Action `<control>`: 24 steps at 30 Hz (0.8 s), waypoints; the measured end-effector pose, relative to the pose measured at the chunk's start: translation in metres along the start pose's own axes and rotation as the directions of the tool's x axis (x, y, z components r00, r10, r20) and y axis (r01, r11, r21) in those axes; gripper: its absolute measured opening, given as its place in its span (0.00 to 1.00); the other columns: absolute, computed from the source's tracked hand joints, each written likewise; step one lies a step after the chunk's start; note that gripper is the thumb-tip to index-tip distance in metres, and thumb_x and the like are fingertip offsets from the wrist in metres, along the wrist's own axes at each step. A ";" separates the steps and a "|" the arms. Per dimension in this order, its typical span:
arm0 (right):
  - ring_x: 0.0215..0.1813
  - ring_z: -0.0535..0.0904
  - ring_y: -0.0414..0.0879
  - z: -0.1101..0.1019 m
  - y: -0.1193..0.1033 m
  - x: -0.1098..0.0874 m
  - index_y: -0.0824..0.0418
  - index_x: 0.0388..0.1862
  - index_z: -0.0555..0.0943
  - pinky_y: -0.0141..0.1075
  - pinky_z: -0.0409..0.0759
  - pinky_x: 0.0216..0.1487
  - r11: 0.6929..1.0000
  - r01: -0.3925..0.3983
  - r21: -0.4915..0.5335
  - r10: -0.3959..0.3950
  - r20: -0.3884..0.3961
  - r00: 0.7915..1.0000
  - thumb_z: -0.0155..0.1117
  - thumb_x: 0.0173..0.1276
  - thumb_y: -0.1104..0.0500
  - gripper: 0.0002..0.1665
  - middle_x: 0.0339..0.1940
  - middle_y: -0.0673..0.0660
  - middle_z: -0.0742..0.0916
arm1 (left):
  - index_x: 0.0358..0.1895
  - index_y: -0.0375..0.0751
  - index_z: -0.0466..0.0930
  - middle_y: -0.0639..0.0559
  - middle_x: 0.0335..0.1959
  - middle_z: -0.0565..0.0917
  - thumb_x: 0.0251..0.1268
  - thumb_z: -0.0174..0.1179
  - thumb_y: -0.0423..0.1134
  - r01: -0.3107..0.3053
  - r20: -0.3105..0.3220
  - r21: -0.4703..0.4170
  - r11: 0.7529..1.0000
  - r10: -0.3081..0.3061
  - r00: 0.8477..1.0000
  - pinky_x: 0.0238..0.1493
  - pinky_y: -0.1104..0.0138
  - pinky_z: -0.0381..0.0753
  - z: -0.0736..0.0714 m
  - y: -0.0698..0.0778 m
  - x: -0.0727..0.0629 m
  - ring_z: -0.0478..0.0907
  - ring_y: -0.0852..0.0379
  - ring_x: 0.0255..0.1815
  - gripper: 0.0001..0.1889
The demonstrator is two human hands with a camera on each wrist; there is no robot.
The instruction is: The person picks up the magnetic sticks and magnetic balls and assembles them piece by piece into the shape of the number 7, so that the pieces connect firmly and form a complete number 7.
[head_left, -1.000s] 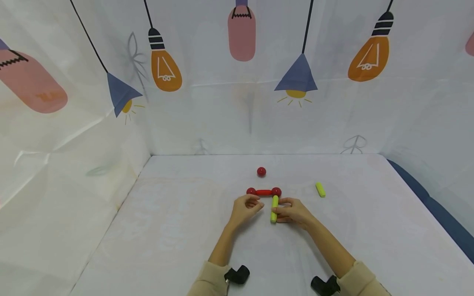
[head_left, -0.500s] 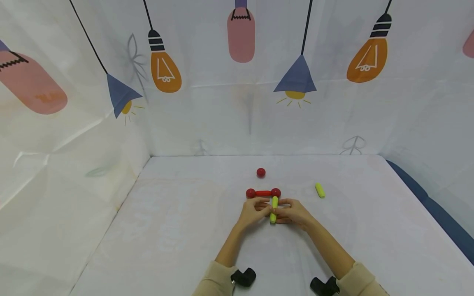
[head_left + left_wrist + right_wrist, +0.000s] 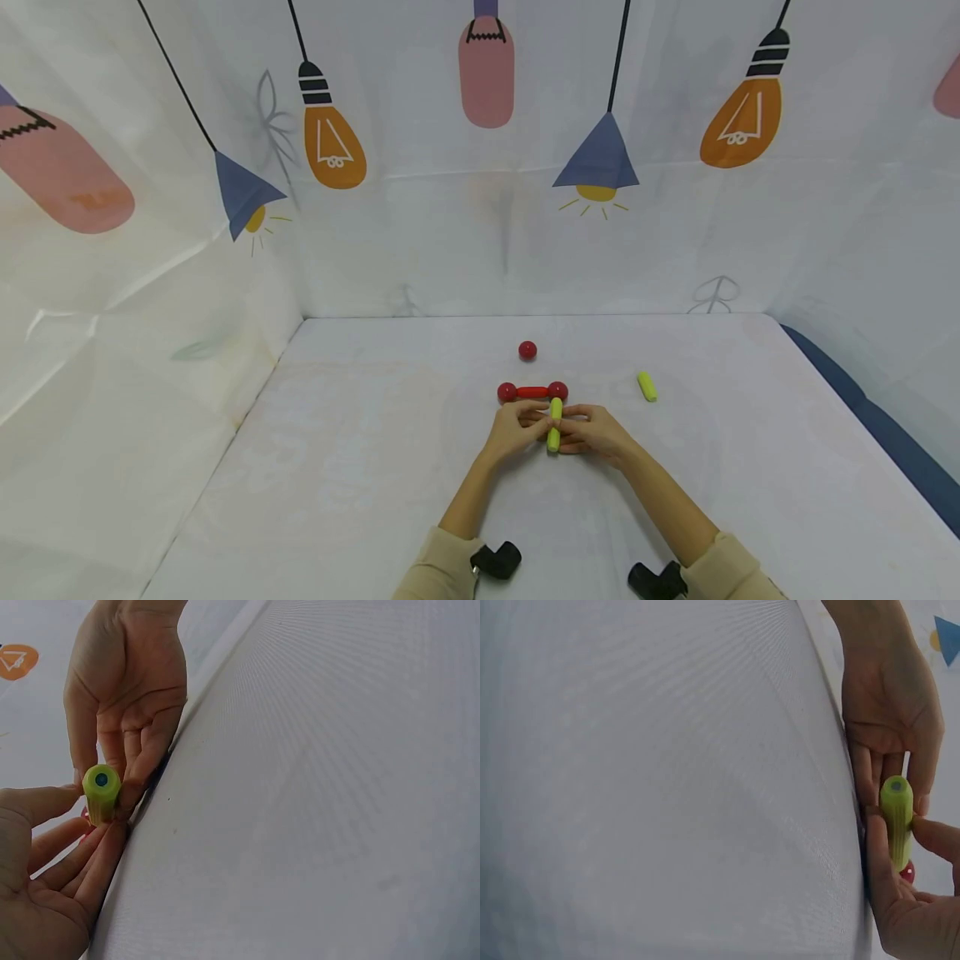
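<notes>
In the head view, a ribbed yellow-green rod (image 3: pixel 556 408) stands between both hands, its far end by the right-hand red ball (image 3: pixel 557 390). My right hand (image 3: pixel 597 435) pinches it from the right; my left hand (image 3: pixel 512 433) pinches it from the left, fingertips meeting. The left wrist view shows the rod (image 3: pixel 101 796) end-on with a dark round spot in its tip. A red rod (image 3: pixel 532 392) lies between that ball and a second red ball (image 3: pixel 507 392). In the right wrist view, a red ball (image 3: pixel 907 871) peeks out beyond the rod, largely covered.
Farther back on the white table (image 3: pixel 360 467) sits a lone red ball (image 3: pixel 527 351). A second yellow-green rod (image 3: pixel 647 387) lies off to the right. White sheeting with printed lamps rises behind the table and on both sides.
My left hand has moved right from beside the left red ball and now grips the yellow-green rod too. The right hand and the other pieces stay put.
</notes>
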State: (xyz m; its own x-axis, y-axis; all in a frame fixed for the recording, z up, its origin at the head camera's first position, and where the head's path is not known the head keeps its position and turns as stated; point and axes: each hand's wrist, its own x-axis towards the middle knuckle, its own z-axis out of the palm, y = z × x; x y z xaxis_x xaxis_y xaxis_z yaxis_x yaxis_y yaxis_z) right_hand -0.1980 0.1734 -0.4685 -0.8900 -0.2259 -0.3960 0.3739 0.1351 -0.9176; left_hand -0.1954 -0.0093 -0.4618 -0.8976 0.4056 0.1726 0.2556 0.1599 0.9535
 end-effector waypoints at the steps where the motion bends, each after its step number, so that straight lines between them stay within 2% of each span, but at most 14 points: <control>1: 0.35 0.83 0.45 0.000 0.000 0.000 0.79 0.62 0.62 0.38 0.82 0.41 1.000 0.001 -0.001 -0.001 0.000 1.000 0.63 0.66 0.55 0.37 0.39 0.61 0.85 | 0.49 0.20 0.76 0.31 0.40 0.83 0.61 0.60 0.29 -0.003 -0.002 -0.004 1.000 0.003 1.000 0.39 0.70 0.81 0.000 -0.001 0.000 0.83 0.39 0.39 0.16; 7: 0.36 0.83 0.44 -0.001 -0.001 -0.003 0.82 0.61 0.62 0.38 0.82 0.41 1.000 0.017 0.000 -0.017 0.028 0.999 0.57 0.70 0.58 0.33 0.40 0.61 0.85 | 0.49 0.19 0.75 0.29 0.40 0.82 0.60 0.61 0.29 -0.013 0.004 -0.032 0.999 0.013 1.000 0.37 0.71 0.81 0.001 -0.002 0.001 0.83 0.38 0.38 0.17; 13: 0.38 0.83 0.45 -0.001 -0.002 -0.005 0.82 0.61 0.62 0.38 0.82 0.42 0.999 0.029 0.012 -0.030 0.043 0.999 0.53 0.72 0.60 0.29 0.41 0.61 0.84 | 0.51 0.20 0.75 0.29 0.44 0.81 0.60 0.61 0.31 0.026 0.015 -0.013 1.000 -0.026 1.000 0.31 0.73 0.80 0.001 0.001 0.000 0.82 0.38 0.41 0.19; 19: 0.37 0.83 0.45 -0.002 -0.002 -0.006 0.82 0.61 0.62 0.38 0.82 0.42 0.999 0.044 0.000 -0.044 0.044 0.998 0.52 0.71 0.61 0.29 0.43 0.63 0.85 | 0.52 0.21 0.75 0.30 0.39 0.83 0.60 0.62 0.32 0.063 0.012 -0.019 0.998 -0.063 0.998 0.27 0.75 0.78 0.003 0.003 0.000 0.83 0.41 0.38 0.20; 24: 0.36 0.84 0.44 -0.004 -0.001 -0.005 0.82 0.62 0.61 0.37 0.82 0.41 0.998 0.060 0.010 -0.060 0.053 0.997 0.54 0.70 0.62 0.30 0.43 0.64 0.85 | 0.52 0.21 0.75 0.31 0.36 0.84 0.60 0.62 0.32 0.081 0.012 -0.018 0.997 -0.081 0.997 0.25 0.76 0.76 0.003 0.004 0.001 0.84 0.47 0.32 0.20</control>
State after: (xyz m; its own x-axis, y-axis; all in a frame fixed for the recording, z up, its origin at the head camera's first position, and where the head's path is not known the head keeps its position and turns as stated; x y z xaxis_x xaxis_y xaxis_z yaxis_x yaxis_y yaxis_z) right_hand -0.1944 0.1783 -0.4658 -0.8958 -0.2848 -0.3411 0.3223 0.1119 -0.9400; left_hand -0.1939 -0.0057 -0.4589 -0.9110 0.4020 0.0919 0.1755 0.1764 0.9685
